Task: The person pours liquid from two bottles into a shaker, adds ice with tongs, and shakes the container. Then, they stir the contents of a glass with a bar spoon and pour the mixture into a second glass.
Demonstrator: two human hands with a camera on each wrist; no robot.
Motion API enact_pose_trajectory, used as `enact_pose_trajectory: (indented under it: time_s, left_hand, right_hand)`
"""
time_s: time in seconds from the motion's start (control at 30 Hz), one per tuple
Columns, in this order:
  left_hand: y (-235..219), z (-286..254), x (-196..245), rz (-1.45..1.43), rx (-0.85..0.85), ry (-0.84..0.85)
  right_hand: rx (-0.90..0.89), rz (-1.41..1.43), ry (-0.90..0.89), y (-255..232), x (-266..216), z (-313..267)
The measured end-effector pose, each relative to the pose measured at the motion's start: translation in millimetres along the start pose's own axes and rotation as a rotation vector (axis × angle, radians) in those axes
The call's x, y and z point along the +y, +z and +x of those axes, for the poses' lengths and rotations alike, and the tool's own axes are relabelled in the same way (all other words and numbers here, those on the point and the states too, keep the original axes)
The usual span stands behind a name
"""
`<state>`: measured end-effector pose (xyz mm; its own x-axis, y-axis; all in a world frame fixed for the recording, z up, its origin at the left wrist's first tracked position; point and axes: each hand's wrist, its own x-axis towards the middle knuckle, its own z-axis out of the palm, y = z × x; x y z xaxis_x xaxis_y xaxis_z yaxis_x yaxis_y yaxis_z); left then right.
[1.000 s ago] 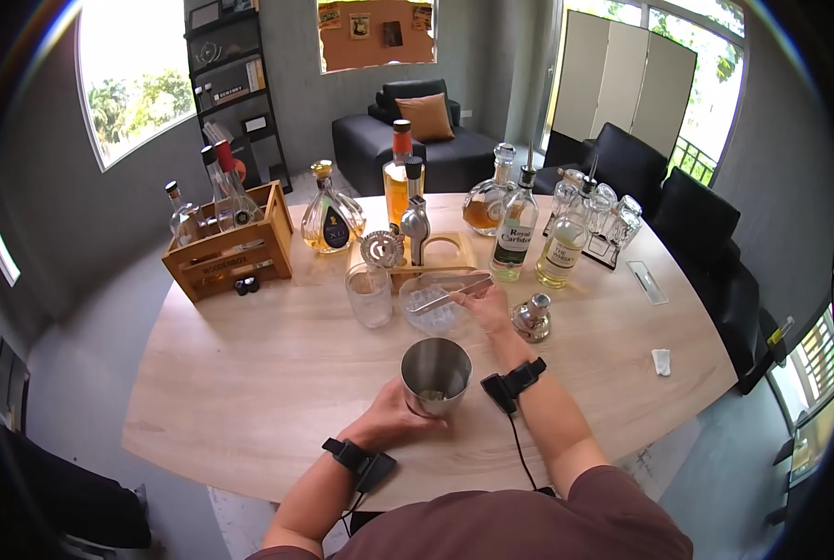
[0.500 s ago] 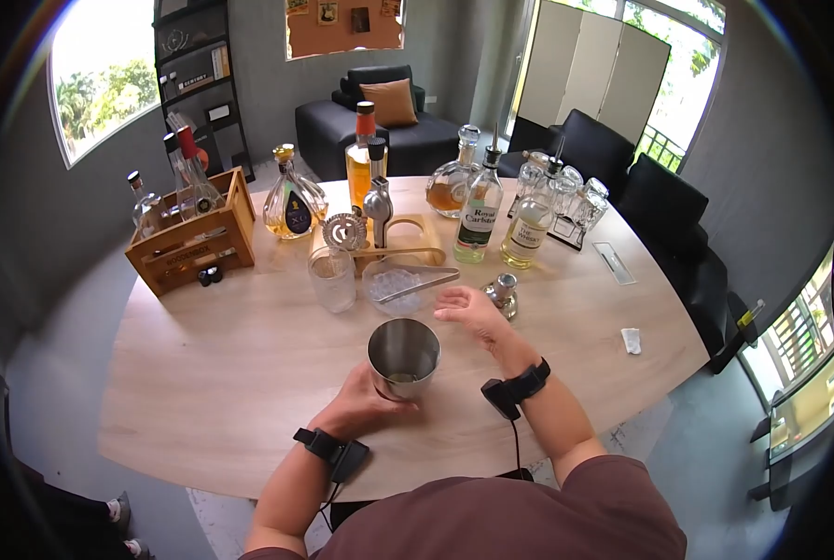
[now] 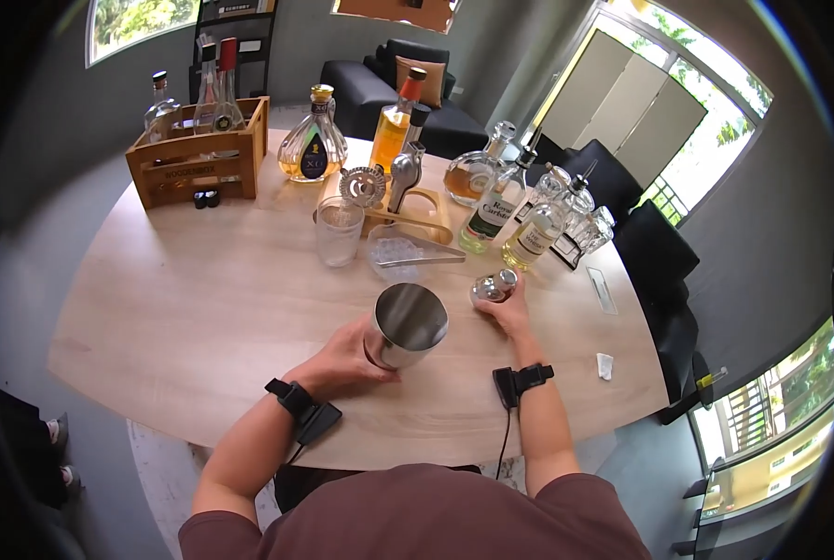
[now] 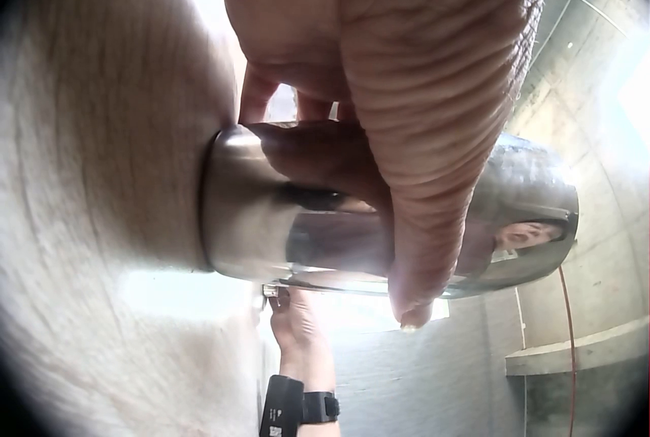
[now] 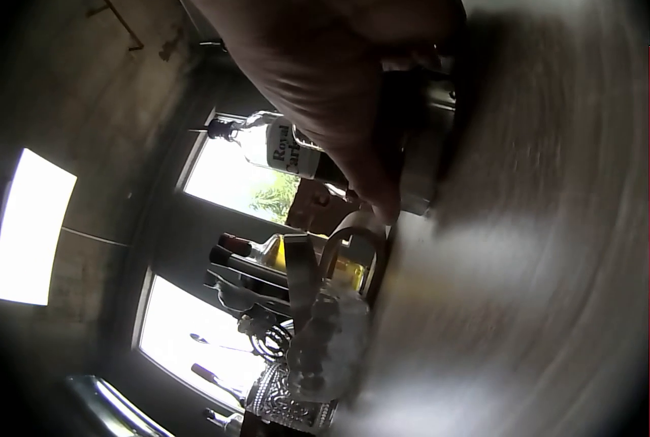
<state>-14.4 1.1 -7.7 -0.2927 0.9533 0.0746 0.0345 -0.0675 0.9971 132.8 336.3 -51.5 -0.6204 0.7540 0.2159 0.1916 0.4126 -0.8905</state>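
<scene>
My left hand (image 3: pixel 338 359) grips a metal shaker tin (image 3: pixel 408 327), which stands upright on the table with its mouth uncovered. In the left wrist view the thumb wraps round the tin's shiny side (image 4: pixel 254 213), and its base meets the tabletop. My right hand (image 3: pixel 512 310) has its fingers round the metal shaker top (image 3: pixel 493 286), a domed piece with a small cap. From the right wrist, the hand (image 5: pixel 325 51) hides most of that top. Just beyond the tin sits a clear bowl of ice (image 3: pixel 384 254), with metal tongs (image 3: pixel 426 261) lying across it.
A mixing glass (image 3: pixel 339 238) stands left of the ice. Behind are a wooden bar stand (image 3: pixel 436 224) with strainer and juicer, an XO bottle (image 3: pixel 310 149) and a Royal bottle (image 3: pixel 492 215). A wooden crate (image 3: pixel 198 177) of bottles is far left; a white tissue (image 3: pixel 604 366) lies right.
My right hand has let go of the tongs, leaving them across the ice bowl, and has moved right and taken hold of the shaker top. The left hand keeps gripping the tin.
</scene>
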Motion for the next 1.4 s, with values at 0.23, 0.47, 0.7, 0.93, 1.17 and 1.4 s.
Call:
enact_pose_trajectory:
  time_s: [0.23,0.47,0.7,0.93,1.17,1.4]
  left_hand:
    - [0.0,2.9,-6.1,-0.079,-0.040,0.090]
    - [2.0,-0.8,-2.7,-0.125,-0.028,0.099]
    - [2.9,-0.9,-4.0,-0.278,-0.038,0.110]
    - [-0.5,-0.5,-3.4,-0.222,-0.093,0.142]
    - [0.9,-2.4,-1.3,-0.234,-0.057,0.165]
    - [1.0,1.7,-11.3,-0.262,-0.048,0.200]
  right_hand:
    - [-0.011,-0.342,0.047,-7.4,-21.1,-2.8]
    - [-0.311,0.505,-0.044,-18.3,-179.3,-52.8]
    - [-0.764,0.116,-0.456,25.5,-249.8,-83.0]
    - [-0.841,-0.007,-0.418,39.2,-239.1,-64.6]
    - [-0.951,-0.025,-0.327,35.3,-241.5,-64.1]
    - [-1.002,-0.035,-0.404,37.4,-234.9,-57.3]
